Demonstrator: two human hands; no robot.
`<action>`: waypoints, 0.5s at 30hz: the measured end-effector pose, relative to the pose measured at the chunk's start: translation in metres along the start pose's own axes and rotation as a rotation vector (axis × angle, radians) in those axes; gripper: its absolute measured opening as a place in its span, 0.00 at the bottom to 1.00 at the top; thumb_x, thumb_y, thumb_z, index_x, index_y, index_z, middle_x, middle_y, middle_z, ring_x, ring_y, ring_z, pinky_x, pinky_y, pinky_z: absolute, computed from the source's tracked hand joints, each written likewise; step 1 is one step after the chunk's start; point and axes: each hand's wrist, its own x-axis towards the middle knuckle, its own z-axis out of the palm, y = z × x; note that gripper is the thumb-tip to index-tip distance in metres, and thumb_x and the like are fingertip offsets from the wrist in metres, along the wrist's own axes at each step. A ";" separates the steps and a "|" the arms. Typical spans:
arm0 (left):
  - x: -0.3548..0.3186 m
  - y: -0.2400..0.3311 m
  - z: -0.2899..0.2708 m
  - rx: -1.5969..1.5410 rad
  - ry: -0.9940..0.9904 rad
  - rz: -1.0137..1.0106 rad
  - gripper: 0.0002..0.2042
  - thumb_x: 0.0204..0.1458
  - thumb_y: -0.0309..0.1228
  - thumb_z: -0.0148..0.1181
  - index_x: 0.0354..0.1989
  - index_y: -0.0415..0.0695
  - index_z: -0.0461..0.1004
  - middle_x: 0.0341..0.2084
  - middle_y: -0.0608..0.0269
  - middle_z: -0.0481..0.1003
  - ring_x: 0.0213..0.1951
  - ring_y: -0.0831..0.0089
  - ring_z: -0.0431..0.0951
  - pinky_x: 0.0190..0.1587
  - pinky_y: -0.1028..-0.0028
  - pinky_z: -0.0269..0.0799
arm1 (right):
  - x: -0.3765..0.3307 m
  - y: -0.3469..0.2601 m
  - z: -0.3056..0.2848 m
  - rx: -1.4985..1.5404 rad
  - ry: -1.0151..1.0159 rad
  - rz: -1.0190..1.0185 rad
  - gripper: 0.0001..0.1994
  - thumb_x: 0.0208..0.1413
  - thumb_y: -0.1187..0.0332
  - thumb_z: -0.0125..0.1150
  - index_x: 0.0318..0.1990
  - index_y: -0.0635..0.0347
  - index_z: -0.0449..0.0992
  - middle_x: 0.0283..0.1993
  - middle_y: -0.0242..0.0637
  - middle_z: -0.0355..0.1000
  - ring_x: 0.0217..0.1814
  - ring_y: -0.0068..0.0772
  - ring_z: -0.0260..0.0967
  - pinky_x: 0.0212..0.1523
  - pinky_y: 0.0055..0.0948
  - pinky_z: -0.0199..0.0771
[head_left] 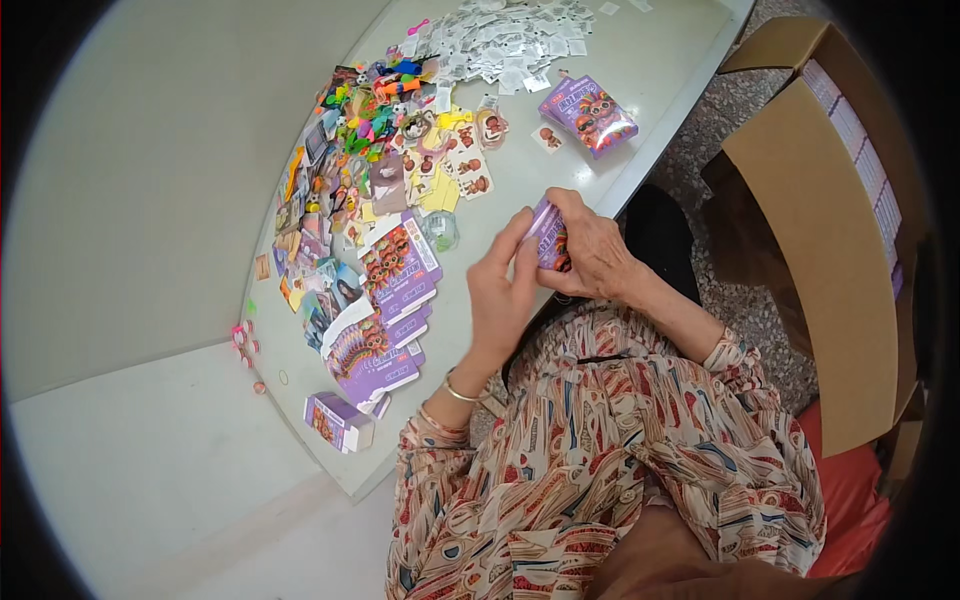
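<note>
A small purple printed box (552,242) is between my two hands, just off the table's near edge. My left hand (500,288) grips its left side, thumb and fingers closed on it. My right hand (598,245) wraps over its top and right side. Parts of the box are hidden under the fingers. Left of my hands, flattened purple cartons (400,265) lie fanned in an overlapping stack, beside a clear round plastic piece (441,230). Further away, filled purple boxes (590,115) sit near the table's right edge, with a small sticker card (548,138) next to them.
Mixed small colourful toys (375,110) are heaped along the table's left side. White sachets (505,45) pile up at the far end. One standing purple box (338,422) is at the near left corner. An open cardboard carton (815,260) holding packed boxes stands to my right.
</note>
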 end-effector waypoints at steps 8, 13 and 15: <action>0.008 -0.008 -0.001 -0.583 -0.117 -0.297 0.13 0.61 0.25 0.51 0.52 0.36 0.73 0.41 0.65 0.76 0.41 0.84 0.72 0.47 0.82 0.67 | 0.004 0.004 -0.005 -0.045 -0.062 0.026 0.44 0.38 0.62 0.71 0.59 0.67 0.49 0.48 0.53 0.64 0.45 0.53 0.69 0.37 0.40 0.74; 0.000 -0.001 0.001 -0.455 -0.098 -0.218 0.13 0.59 0.23 0.51 0.52 0.36 0.73 0.46 0.60 0.76 0.47 0.80 0.73 0.51 0.80 0.67 | 0.003 0.001 -0.007 -0.051 -0.058 0.019 0.44 0.37 0.62 0.71 0.59 0.67 0.49 0.48 0.53 0.63 0.45 0.53 0.69 0.37 0.40 0.74; -0.004 -0.001 0.005 -0.362 -0.080 -0.158 0.13 0.59 0.22 0.51 0.52 0.35 0.73 0.48 0.58 0.76 0.49 0.79 0.73 0.53 0.79 0.67 | 0.003 0.001 -0.007 -0.051 -0.049 0.018 0.44 0.37 0.62 0.71 0.59 0.68 0.49 0.48 0.53 0.63 0.45 0.53 0.69 0.37 0.41 0.74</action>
